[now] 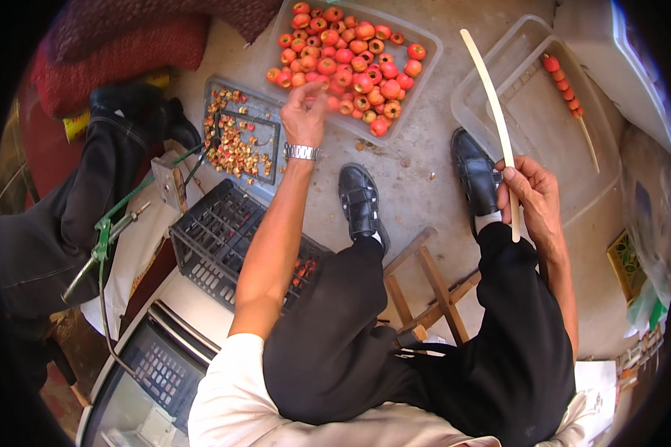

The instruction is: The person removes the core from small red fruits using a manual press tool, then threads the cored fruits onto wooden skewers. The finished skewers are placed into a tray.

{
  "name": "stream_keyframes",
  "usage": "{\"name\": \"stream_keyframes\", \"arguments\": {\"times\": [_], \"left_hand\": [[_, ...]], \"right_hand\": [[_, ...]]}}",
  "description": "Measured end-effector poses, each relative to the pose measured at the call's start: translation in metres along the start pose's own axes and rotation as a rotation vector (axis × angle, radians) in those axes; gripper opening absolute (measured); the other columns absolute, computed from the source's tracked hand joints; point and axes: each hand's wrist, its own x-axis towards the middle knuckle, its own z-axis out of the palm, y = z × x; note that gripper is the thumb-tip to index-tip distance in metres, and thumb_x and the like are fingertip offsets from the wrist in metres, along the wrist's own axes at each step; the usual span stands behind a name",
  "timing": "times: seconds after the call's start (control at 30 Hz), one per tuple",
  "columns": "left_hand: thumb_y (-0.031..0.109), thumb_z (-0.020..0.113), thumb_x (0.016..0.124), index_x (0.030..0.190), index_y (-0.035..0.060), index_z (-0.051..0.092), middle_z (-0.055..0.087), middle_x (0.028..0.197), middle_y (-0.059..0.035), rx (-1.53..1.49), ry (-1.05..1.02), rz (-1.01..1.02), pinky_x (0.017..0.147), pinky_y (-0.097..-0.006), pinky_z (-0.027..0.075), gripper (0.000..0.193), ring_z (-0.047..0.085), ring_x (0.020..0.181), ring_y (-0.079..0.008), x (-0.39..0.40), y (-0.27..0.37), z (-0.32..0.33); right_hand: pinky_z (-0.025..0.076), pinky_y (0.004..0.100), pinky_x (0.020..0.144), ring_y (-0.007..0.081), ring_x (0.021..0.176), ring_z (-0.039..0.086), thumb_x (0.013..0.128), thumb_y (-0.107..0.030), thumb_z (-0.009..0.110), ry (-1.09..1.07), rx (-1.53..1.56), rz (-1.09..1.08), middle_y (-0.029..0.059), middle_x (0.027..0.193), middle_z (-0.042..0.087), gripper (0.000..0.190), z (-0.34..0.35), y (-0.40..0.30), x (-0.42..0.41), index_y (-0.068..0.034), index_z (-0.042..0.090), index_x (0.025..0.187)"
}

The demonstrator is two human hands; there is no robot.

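In the head view my right hand [528, 181] grips the lower part of a long, pale, flat bamboo stick [493, 106]. The stick bears no fruit and points up and away from me. Over the near left edge of a clear plastic tub [428, 84], my left hand [305, 114] wears a metal-band watch [301, 151]. Its fingertips are bent among cored red hawthorn fruits [363, 81]. Blur there hides whether a fruit is between them. To the right, a skewer of red fruits [562, 86] lies in another clear tub [537, 128].
A tray of fruit scraps [237, 139] sits left of the fruit tub, beside a black plastic crate [218, 223]. Another person's dark-trousered leg [89, 184] is at the left. Between my legs is a wooden frame [436, 285]. Red mesh sacks [123, 61] lie at the upper left.
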Motion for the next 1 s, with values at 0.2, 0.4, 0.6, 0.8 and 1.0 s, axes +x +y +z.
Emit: {"name": "stream_keyframes", "arguments": {"times": [0.2, 0.4, 0.6, 0.8, 1.0], "left_hand": [[0.007, 0.07, 0.084, 0.111, 0.0027, 0.07, 0.068, 0.097, -0.0073, 0.292, -0.163, 0.318, 0.068, -0.028, 0.053, 0.027, 0.064, 0.073, -0.0131, 0.038, 0.054, 0.041], [0.013, 0.067, 0.085, 0.107, 0.0086, 0.071, 0.066, 0.097, -0.0102, 0.553, -0.283, 0.468, 0.072, -0.0378, 0.053, 0.023, 0.066, 0.082, -0.0275, 0.068, 0.051, 0.075], [0.023, 0.065, 0.087, 0.1, 0.011, 0.067, 0.066, 0.097, -0.0111, 0.915, -0.31, 0.613, 0.071, -0.0503, 0.053, 0.017, 0.066, 0.089, -0.0351, 0.076, 0.062, 0.115], [0.025, 0.064, 0.086, 0.097, 0.0111, 0.068, 0.067, 0.096, -0.0086, 0.839, -0.181, 0.644, 0.072, -0.0482, 0.054, 0.018, 0.067, 0.088, -0.0334, 0.078, 0.055, 0.118], [0.025, 0.069, 0.083, 0.103, 0.0124, 0.073, 0.068, 0.094, -0.007, 0.655, -0.223, 0.472, 0.075, -0.0423, 0.052, 0.024, 0.066, 0.089, -0.029, 0.07, 0.058, 0.117]], "right_hand": [[0.04, 0.0223, 0.04, 0.0101, 0.042, 0.054, 0.1, -0.021, 0.058, 0.034, 0.004, -0.005, 0.0059, 0.062, 0.062, 0.024, 0.002, -0.005, 0.004, 0.002, 0.063, 0.106], [0.039, 0.0212, 0.041, 0.0092, 0.042, 0.052, 0.1, -0.021, 0.057, 0.053, -0.011, 0.019, 0.0046, 0.062, 0.062, 0.024, 0.0, -0.003, 0.0, 0.001, 0.063, 0.105], [0.04, 0.0217, 0.041, 0.0094, 0.043, 0.053, 0.1, -0.021, 0.058, 0.019, -0.031, 0.05, 0.005, 0.062, 0.062, 0.023, 0.0, -0.005, 0.001, 0.001, 0.063, 0.106], [0.041, 0.0234, 0.043, 0.0088, 0.046, 0.053, 0.099, -0.022, 0.059, 0.005, -0.066, 0.101, 0.0044, 0.062, 0.061, 0.025, 0.001, -0.01, 0.0, 0.003, 0.063, 0.105], [0.041, 0.0236, 0.044, 0.0086, 0.046, 0.052, 0.099, -0.023, 0.058, 0.005, -0.124, 0.115, 0.0034, 0.061, 0.059, 0.025, 0.005, -0.015, 0.0, 0.002, 0.064, 0.103]]}}
